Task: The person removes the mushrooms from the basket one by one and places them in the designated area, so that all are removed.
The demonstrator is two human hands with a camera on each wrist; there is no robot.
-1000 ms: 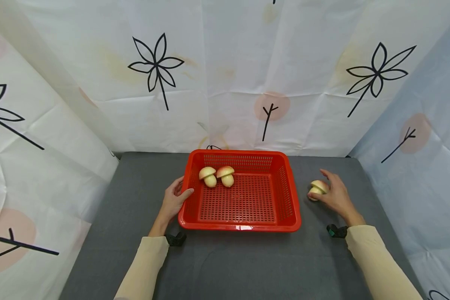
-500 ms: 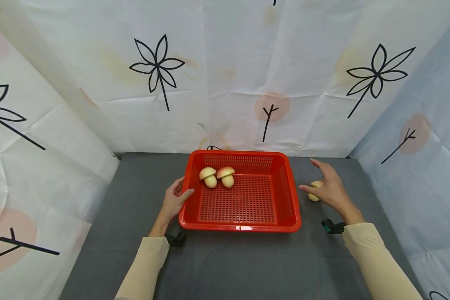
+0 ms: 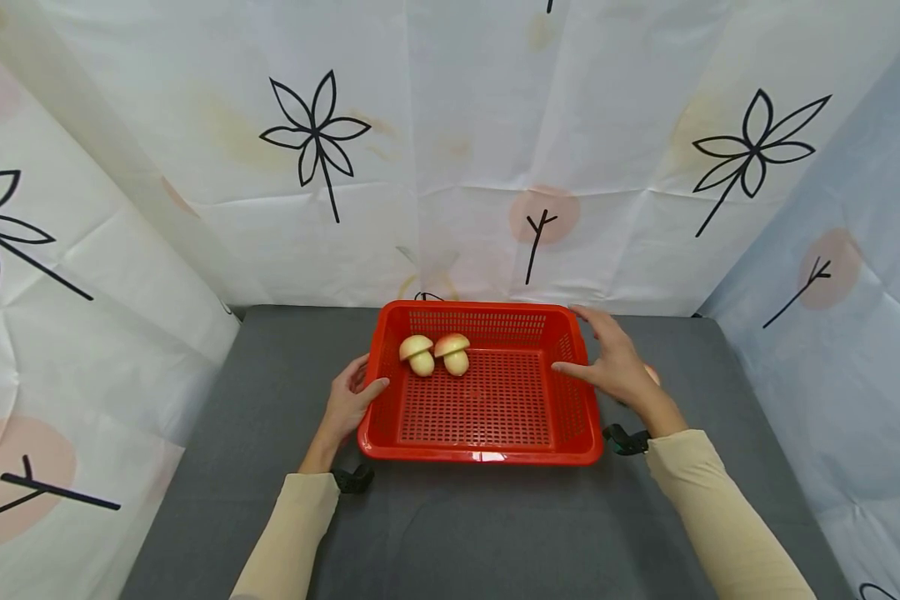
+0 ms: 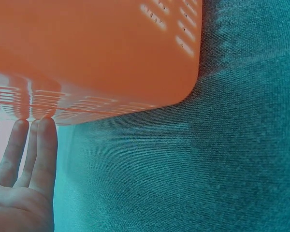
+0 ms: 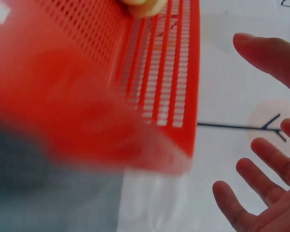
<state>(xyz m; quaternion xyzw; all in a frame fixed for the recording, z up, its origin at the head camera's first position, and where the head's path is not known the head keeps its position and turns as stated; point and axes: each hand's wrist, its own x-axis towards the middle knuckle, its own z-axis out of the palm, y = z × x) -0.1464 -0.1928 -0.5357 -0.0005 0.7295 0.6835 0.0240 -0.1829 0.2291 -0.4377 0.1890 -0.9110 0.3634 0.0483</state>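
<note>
On the grey table (image 3: 450, 533), your red slotted basket (image 3: 480, 400) contains a pale-capped mushroom (image 3: 417, 354) and a redder-capped mushroom (image 3: 452, 352), side by side toward its far left corner. Your left hand (image 3: 345, 404) is clamped on the left rim, thumb over the edge, fingers against the outer wall; your empty right hand (image 3: 617, 365), thumb and fingers spread apart, hangs at the right rim. It hides all but a reddish sliver of a rounded object (image 3: 652, 374), and the right wrist view blurs the basket's near wall.

A booth (image 3: 157, 275): printed cloth (image 3: 615, 108) round 3 sides of a table (image 3: 487, 533).
</note>
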